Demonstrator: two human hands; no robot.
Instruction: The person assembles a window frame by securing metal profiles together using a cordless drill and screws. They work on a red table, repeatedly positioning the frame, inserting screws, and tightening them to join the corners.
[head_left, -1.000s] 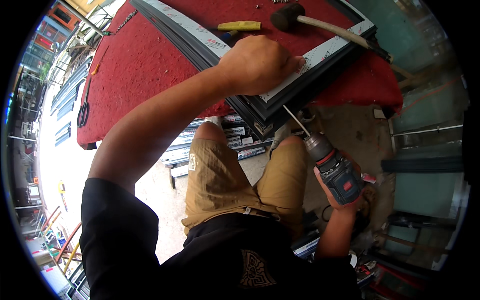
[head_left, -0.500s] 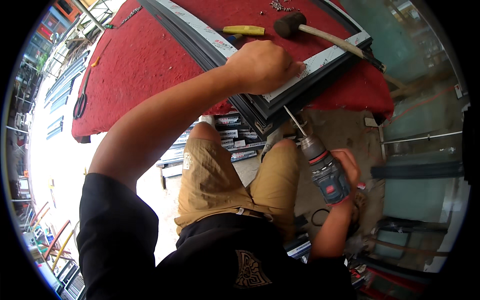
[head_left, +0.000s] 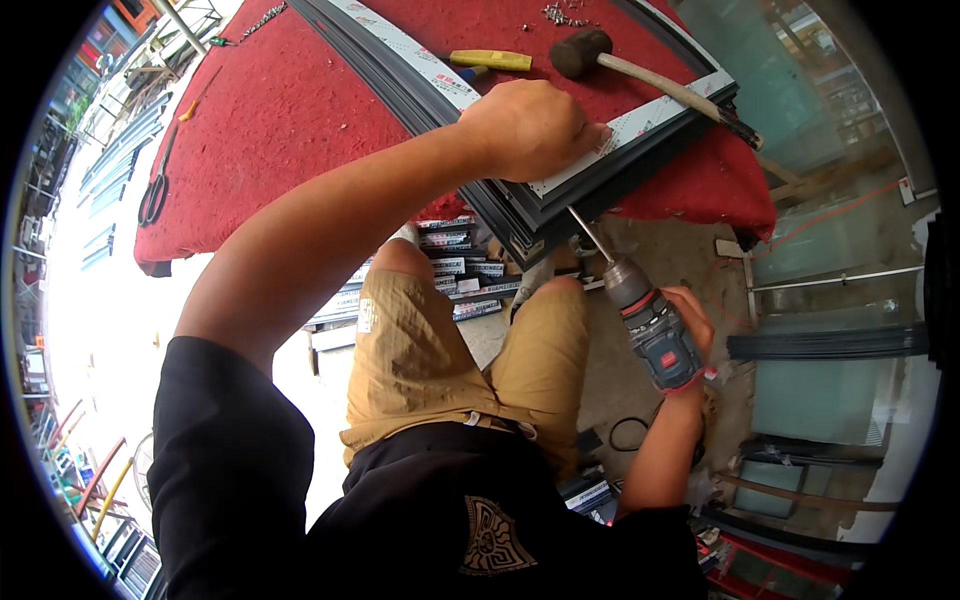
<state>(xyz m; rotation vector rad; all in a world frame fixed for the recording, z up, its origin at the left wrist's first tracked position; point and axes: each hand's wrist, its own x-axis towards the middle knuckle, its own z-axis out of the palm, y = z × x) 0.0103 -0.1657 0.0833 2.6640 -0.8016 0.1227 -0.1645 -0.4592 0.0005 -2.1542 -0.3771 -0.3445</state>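
A dark grey metal frame (head_left: 490, 215) lies on the red-covered table, white printed film on its upper faces. My left hand (head_left: 535, 130) is closed over the frame near its closest corner, thumb to the right; most of its fingertips are hidden. In my right hand (head_left: 692, 325) is a grey and black cordless drill (head_left: 655, 340) with red trim, gripped by its handle. Its long thin bit (head_left: 592, 236) points up and left, the tip meeting the outer side of the frame's near bar just right of that corner.
A mallet (head_left: 580, 52) lies with its handle across the frame. Near it are a yellow-handled tool (head_left: 490, 60) and small metal pieces (head_left: 562, 16). Black scissors (head_left: 153, 198) lie at the table's left edge. Labelled metal profiles (head_left: 465, 268) are stacked below; glass panels (head_left: 825, 400) stand right.
The whole view has shifted slightly. The drill sits a little higher against the frame, its bit still at the near bar. My left hand keeps its place on the frame.
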